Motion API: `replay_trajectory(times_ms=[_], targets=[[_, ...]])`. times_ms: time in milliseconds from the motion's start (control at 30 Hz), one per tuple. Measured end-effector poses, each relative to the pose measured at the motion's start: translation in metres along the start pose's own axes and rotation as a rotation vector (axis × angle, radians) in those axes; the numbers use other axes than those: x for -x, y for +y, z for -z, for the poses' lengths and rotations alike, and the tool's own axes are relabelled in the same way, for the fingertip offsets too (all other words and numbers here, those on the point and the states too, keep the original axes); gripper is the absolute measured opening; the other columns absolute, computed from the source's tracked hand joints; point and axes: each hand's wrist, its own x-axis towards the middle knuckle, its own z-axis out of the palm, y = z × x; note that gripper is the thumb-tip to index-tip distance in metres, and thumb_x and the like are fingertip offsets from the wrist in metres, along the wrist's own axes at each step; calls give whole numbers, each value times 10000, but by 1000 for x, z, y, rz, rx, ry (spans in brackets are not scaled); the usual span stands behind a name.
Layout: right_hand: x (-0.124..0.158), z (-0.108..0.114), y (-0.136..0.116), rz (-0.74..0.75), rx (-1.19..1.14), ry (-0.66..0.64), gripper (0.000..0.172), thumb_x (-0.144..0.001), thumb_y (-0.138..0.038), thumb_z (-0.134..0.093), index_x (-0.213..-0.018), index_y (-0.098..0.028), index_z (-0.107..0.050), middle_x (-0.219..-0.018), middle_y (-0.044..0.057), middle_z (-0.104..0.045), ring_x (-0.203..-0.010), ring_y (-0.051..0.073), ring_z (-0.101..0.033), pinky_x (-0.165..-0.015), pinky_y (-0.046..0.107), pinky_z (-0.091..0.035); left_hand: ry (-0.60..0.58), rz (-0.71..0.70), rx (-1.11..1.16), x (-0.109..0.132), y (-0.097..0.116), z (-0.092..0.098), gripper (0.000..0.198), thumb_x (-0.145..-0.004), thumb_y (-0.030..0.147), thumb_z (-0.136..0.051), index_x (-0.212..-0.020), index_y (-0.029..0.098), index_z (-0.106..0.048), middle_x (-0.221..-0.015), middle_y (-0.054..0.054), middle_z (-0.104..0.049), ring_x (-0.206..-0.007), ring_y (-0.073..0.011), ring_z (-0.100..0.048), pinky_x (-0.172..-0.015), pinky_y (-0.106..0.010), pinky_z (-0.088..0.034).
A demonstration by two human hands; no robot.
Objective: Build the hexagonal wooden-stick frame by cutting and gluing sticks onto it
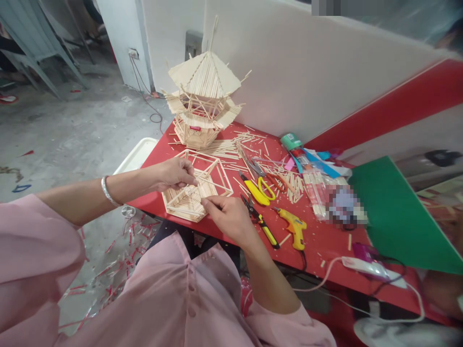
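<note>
A six-sided openwork frame of thin wooden sticks [177, 205] lies at the table's near left edge. Over its left side is my left hand [177, 172], thumb and fingers pinched together. My right hand [231, 219] is closed in a pinch above the frame's right side, its fingertips close to the left ones. Whatever is between the fingers of either hand is too small to make out. Behind the frame stands a tiered pagoda model [206, 77] built of the same sticks, with pointed roofs.
On the red table [235, 231] lie yellow-handled scissors [266, 189], black-and-yellow cutters [265, 229], a yellow glue gun [294, 226] and many loose sticks [224, 148]. Packs of sticks [314, 190], a green board [408, 217] and a white power strip [372, 271] occupy the right.
</note>
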Motion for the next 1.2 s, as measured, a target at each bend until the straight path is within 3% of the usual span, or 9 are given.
replay_trajectory(times_ms=[533, 733, 867, 967, 1100, 1200], targets=[[1, -1, 3, 43, -43, -8, 424, -920, -486, -458, -657, -198, -625, -594, -15, -540, -605, 122, -482, -555, 223, -283, 13, -8, 29, 0, -2, 0, 355, -712, -29, -734, -622, 177, -459, -404, 82, -458, -323, -35, -375, -350, -170, -206], [1, -3, 0, 42, 26, 27, 420, -926, -440, -478, -616, -193, -620, -542, -34, -511, -538, 95, -403, -532, 246, -228, -10, -12, 55, -2, -4, 2, 334, -682, 8, -766, -648, 170, -476, -445, 76, -482, -338, -24, -371, -351, -154, -202], [1, -3, -4, 38, 73, 46, 385, -933, -408, -486, -672, -201, -678, -582, -21, -601, -538, 96, -462, -531, 253, -237, -16, -4, 28, -2, -4, 3, 341, -682, 38, -772, -665, 173, -460, -472, 77, -489, -343, -19, -354, -346, -146, -188], [6, -3, -5, 86, 21, 64, 381, -957, -426, -458, -786, -221, -729, -742, 6, -717, -641, 119, -588, -577, 235, -330, -5, 11, 21, -3, -4, 5, 357, -671, 54, -788, -687, 179, -453, -503, 76, -503, -349, -16, -352, -349, -143, -204], [21, -4, 12, 92, -193, 278, 327, -961, -428, -467, -1066, -252, -721, -1081, 20, -742, -948, 150, -676, -821, 228, -457, -34, 31, 41, -6, -5, 7, 381, -647, 76, -819, -702, 182, -457, -491, 83, -477, -364, -20, -368, -356, -133, -218], [38, -5, 51, -75, -126, 499, 347, -955, -437, -457, -1069, -241, -720, -1087, 45, -737, -986, 179, -668, -900, 274, -462, -50, 51, 69, -7, -5, 8, 389, -634, 62, -820, -701, 182, -455, -518, 70, -510, -362, -14, -361, -346, -129, -200]])
